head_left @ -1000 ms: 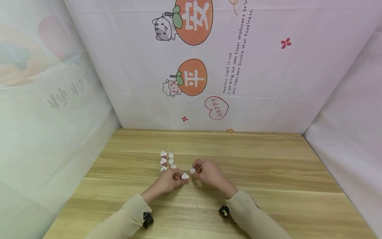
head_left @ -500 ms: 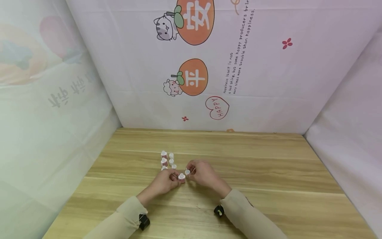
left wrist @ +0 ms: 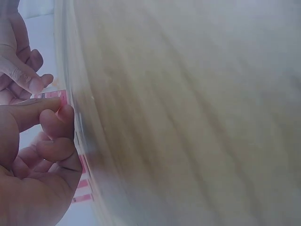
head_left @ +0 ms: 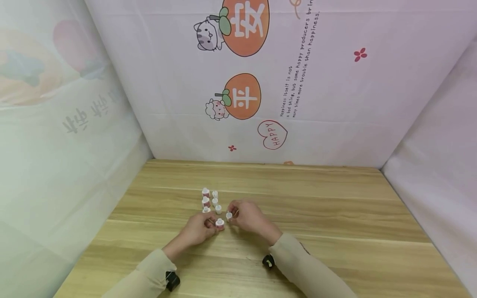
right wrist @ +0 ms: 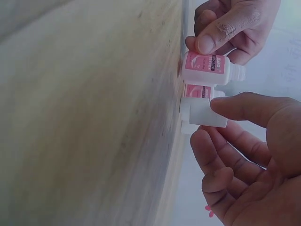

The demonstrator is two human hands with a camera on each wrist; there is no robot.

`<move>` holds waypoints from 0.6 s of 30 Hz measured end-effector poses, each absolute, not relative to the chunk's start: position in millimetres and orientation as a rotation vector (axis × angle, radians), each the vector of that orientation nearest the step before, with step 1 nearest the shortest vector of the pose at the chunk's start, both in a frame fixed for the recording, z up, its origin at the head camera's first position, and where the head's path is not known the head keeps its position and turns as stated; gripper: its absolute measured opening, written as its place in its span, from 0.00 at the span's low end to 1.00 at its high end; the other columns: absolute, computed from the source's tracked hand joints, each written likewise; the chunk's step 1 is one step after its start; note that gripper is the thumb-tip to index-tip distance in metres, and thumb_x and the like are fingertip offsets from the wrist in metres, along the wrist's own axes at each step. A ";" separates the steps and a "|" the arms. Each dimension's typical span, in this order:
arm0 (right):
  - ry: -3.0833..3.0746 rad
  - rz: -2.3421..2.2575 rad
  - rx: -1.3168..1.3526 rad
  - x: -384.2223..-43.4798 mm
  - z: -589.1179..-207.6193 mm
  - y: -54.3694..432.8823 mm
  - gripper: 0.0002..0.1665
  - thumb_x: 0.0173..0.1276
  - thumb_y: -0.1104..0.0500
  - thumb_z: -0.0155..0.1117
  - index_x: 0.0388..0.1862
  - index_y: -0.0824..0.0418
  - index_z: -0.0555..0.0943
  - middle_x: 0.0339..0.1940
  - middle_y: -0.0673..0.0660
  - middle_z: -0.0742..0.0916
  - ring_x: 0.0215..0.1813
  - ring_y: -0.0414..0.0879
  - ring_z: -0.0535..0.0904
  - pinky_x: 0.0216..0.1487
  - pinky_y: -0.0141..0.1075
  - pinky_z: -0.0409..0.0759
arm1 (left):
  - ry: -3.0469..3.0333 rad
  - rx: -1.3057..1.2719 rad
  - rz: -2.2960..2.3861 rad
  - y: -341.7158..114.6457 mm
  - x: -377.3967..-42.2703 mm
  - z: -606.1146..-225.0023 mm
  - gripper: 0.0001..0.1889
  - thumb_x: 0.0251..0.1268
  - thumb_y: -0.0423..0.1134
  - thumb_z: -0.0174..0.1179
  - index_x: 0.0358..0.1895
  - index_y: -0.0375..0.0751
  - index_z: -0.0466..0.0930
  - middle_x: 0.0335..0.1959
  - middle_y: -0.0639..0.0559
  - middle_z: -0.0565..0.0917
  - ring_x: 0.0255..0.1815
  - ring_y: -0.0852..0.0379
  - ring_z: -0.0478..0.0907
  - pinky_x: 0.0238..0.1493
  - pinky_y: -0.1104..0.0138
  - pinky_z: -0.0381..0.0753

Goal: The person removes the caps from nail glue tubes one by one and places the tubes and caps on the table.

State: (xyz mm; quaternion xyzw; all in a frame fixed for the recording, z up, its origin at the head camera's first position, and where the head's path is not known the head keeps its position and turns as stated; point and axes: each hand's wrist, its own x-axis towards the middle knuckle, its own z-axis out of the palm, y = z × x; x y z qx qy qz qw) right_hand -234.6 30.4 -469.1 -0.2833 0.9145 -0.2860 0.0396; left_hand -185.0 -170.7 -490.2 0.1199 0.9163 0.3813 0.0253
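My left hand (head_left: 197, 228) pinches a small white glue bottle (head_left: 220, 224) with a pink label and a bare nozzle. In the right wrist view the bottle (right wrist: 203, 66) stands upright, its base at the table. My right hand (head_left: 249, 215) holds a small white cap (right wrist: 204, 113) between thumb and fingers, just right of that bottle. Left-hand fingers (left wrist: 56, 120) cover part of the pink label in the left wrist view. Behind the left hand, a column of glue bottles (head_left: 206, 202) stands beside a column of white caps (head_left: 215, 202).
The wooden table (head_left: 316, 207) extends around both hands. A printed white cloth (head_left: 328, 124) hangs behind it, with white cloth at both sides. Black straps with cameras (head_left: 172, 281) sit on the sleeved wrists.
Both hands have moved left, the left hand taking the glue bottle and the right hand the cap toward the two columns. The cap nearest the hands now shows more fully.
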 end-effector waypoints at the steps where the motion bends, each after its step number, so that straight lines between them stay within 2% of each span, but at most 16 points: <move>1: 2.799 -0.875 -0.866 -234.8 -469.3 29.1 0.11 0.57 0.59 0.77 0.35 0.54 0.82 0.32 0.48 0.88 0.34 0.37 0.81 0.40 0.32 0.78 | 2.834 0.364 1.178 -171.9 -184.3 -490.2 0.06 0.55 0.33 0.72 0.35 0.43 0.84 0.26 0.55 0.85 0.26 0.67 0.75 0.28 0.74 0.73; 11: 2.801 -0.799 -0.890 -236.6 -469.0 21.0 0.10 0.58 0.58 0.76 0.36 0.52 0.83 0.33 0.47 0.88 0.35 0.37 0.81 0.41 0.32 0.78 | 2.833 0.277 1.201 -181.6 -179.4 -490.3 0.07 0.53 0.32 0.72 0.34 0.41 0.84 0.24 0.54 0.83 0.26 0.64 0.74 0.27 0.73 0.72; 18: 2.796 -0.763 -0.876 -236.5 -467.6 16.1 0.10 0.58 0.57 0.76 0.37 0.51 0.83 0.34 0.47 0.88 0.36 0.38 0.81 0.43 0.33 0.79 | 2.835 0.262 1.195 -184.5 -178.9 -490.6 0.07 0.54 0.34 0.72 0.33 0.41 0.84 0.24 0.55 0.83 0.25 0.66 0.73 0.26 0.74 0.71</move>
